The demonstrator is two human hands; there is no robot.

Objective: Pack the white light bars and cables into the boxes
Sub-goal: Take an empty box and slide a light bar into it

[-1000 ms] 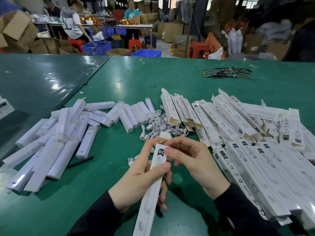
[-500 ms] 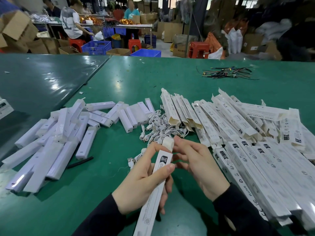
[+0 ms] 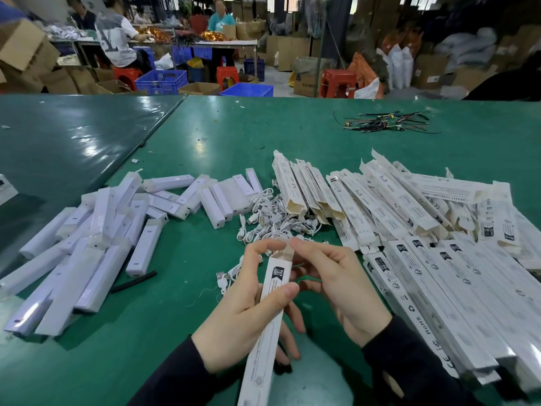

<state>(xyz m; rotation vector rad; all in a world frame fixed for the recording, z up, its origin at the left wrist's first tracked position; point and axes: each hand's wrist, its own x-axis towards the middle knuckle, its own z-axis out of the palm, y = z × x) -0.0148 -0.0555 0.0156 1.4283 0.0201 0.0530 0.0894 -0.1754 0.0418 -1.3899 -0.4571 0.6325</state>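
Note:
My left hand [image 3: 243, 315] grips a long white printed box [image 3: 269, 320] that points away from me. My right hand [image 3: 333, 285] pinches the box's top flap [image 3: 285, 254] with thumb and forefinger. Several white light bars [image 3: 96, 247] lie piled on the left of the green table. A tangle of white cables [image 3: 275, 221] sits just beyond my hands, and one loose cable [image 3: 227, 276] lies beside my left hand. Several open boxes [image 3: 310, 189] and several closed flat boxes [image 3: 456, 291] are stacked to the right.
A black stick [image 3: 133, 282] lies near the light bars. A bundle of dark wires [image 3: 383, 123] rests at the far right of the green table [image 3: 205, 127]. Behind the table people sit working among cardboard cartons, blue crates [image 3: 161, 82] and red stools.
The box in my left hand has risen slightly. My right fingers have moved from its side up to the top flap and now pinch it.

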